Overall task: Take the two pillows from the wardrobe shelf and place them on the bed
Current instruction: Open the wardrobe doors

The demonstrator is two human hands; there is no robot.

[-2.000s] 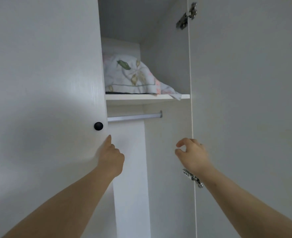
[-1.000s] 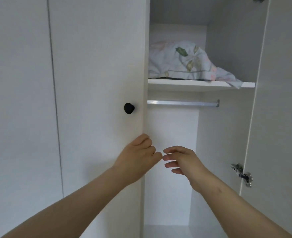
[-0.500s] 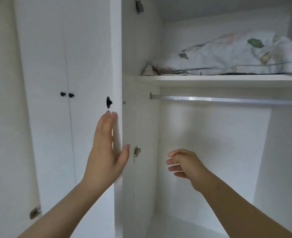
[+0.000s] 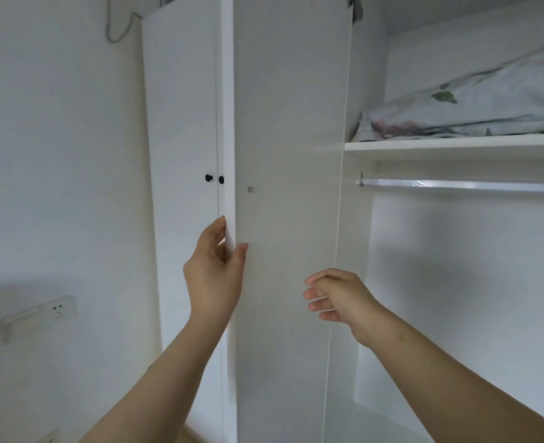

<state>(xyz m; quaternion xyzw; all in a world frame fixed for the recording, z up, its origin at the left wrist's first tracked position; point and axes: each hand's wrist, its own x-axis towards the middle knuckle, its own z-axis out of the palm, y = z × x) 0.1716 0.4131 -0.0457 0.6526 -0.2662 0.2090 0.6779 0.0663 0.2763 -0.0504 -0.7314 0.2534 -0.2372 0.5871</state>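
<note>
A floral pillow (image 4: 475, 107) lies on the white wardrobe shelf (image 4: 456, 147) at the upper right, partly cut off by the frame edge; I cannot tell whether a second pillow lies with it. The left wardrobe door (image 4: 286, 187) stands swung wide, its inner face toward me. My left hand (image 4: 214, 273) grips the door's free edge, thumb on the inside face and fingers behind. My right hand (image 4: 337, 297) hovers in front of the door's lower part, fingers loosely curled, holding nothing, well below the shelf.
A metal hanging rail (image 4: 462, 185) runs under the shelf. Further left are two closed wardrobe doors with black knobs (image 4: 214, 179). A wall socket (image 4: 37, 316) sits on the left wall. A cable (image 4: 117, 24) hangs near the top left.
The left door has swung further open with my left hand on its edge, and the view has shifted left. My right hand stays low, holding nothing.
</note>
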